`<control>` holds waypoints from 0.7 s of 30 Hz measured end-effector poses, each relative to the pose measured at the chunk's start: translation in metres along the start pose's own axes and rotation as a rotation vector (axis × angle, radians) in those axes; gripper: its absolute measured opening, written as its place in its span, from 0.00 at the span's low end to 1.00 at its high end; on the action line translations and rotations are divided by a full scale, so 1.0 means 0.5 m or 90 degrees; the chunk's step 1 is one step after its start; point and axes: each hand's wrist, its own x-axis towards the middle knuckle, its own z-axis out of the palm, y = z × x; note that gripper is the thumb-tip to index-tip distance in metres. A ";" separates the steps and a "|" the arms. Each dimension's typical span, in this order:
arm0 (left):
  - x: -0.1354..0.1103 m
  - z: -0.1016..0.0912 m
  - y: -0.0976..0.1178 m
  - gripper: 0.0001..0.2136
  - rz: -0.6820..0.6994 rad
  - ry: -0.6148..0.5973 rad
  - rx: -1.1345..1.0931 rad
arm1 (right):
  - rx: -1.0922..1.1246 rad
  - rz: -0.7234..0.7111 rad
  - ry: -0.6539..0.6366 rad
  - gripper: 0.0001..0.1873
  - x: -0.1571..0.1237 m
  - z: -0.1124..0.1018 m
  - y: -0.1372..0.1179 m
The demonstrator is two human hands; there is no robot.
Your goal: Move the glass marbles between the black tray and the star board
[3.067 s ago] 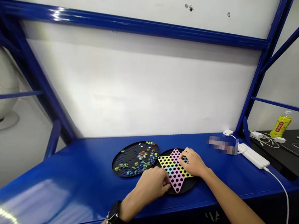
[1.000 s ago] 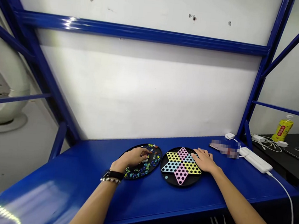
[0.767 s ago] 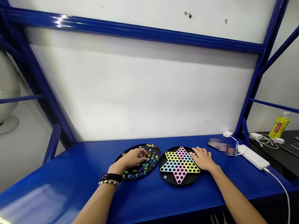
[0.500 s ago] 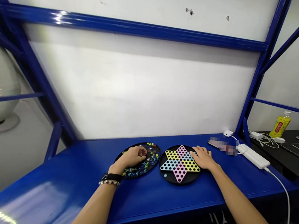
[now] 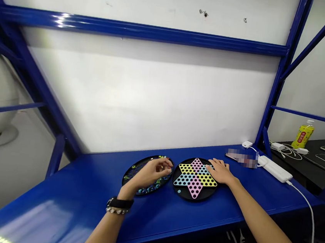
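My left hand (image 5: 151,173) hovers over a round black tray (image 5: 140,163) of loose glass marbles (image 5: 143,191). Its thumb and fingertips are pinched around a small reddish marble, mostly covered by the fingers. The hand hides the middle of the tray. To the right sits a round Chinese checkers board (image 5: 182,192), its holed star in pink, yellow and light blue points. My right hand (image 5: 220,171) lies with fingers stretched over the board's upper right edge, holding nothing.
Both round pieces rest on a blue table (image 5: 157,221) with a blue frame bar (image 5: 148,33) above. Right of the board are a blurred-out phone (image 5: 242,158) and a white power strip (image 5: 275,170) with cables. A yellow bottle (image 5: 303,135) stands on a dark table farther right.
My left hand has lifted from among the marbles and moved right, toward the tray's right edge. The right hand stays in place on the board.
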 end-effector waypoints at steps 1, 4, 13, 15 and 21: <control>-0.004 0.011 0.018 0.18 0.023 -0.023 -0.002 | 0.000 -0.001 -0.001 0.41 0.000 0.000 0.000; -0.012 0.050 0.053 0.16 0.065 -0.118 0.023 | 0.004 -0.007 0.001 0.40 -0.001 -0.001 -0.001; -0.015 0.072 0.041 0.12 0.085 -0.169 0.003 | 0.014 -0.006 0.008 0.40 -0.005 -0.005 -0.003; -0.018 0.065 0.042 0.11 0.092 -0.167 0.003 | 0.016 -0.006 0.004 0.40 -0.005 -0.005 -0.003; -0.015 0.043 0.043 0.11 0.101 -0.191 0.008 | -0.001 -0.005 -0.002 0.40 -0.005 -0.005 -0.004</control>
